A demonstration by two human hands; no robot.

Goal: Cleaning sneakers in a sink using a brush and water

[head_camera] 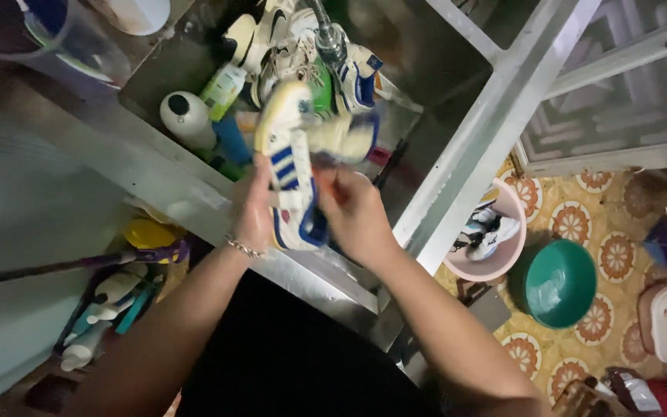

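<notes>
White leather sneaker with blue stripes [291, 174] is being gripped over the stainless steel sink [418, 93], left hand [252, 208] clasping its side, right hand [353, 208] clenching something blurred against it. Washing seems midway: more shoes [349, 69] are lying deeper in that sink, apparently waiting.

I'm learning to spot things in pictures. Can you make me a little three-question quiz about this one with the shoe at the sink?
1. True or false: the left hand grips the white sneaker with blue stripes over the steel sink.
2. What lies in the pink round plastic basin on the patterned floor tiles? A) shoes B) bottles C) nothing
3. Fill in: the empty round bowl beside that basin is ____ in colour.

Key: 1 true. 2 A. 3 green. The right hand is blurred, so what it holds cannot be told.
</notes>
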